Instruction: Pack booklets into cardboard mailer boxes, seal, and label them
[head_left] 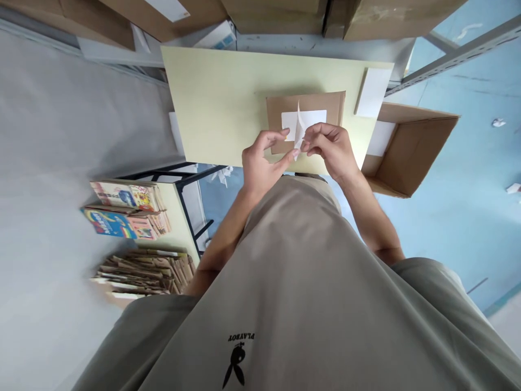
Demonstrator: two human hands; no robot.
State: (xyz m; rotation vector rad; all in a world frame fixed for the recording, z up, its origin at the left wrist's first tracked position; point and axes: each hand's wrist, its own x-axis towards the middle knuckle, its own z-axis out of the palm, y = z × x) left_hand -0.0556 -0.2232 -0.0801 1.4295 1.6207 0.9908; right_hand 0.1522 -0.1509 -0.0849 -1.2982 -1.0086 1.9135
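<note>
A flat brown cardboard parcel [309, 106] with a white label [311, 117] lies on a pale green tabletop [220, 103]. Just in front of it, both my hands pinch a thin white paper strip [299, 126] that stands up between them. My left hand [262, 160] holds its lower end between thumb and forefinger. My right hand [330, 147] grips it from the right with fingertips together. Both hands hover over the parcel's near edge.
A white pad [373, 91] lies at the table's right corner. An open cardboard box [411, 149] stands on the blue floor to the right. Stacks of colourful books [126, 209] and brown envelopes [150, 271] rest on a side table at left. Large cartons [285, 13] sit beyond the table.
</note>
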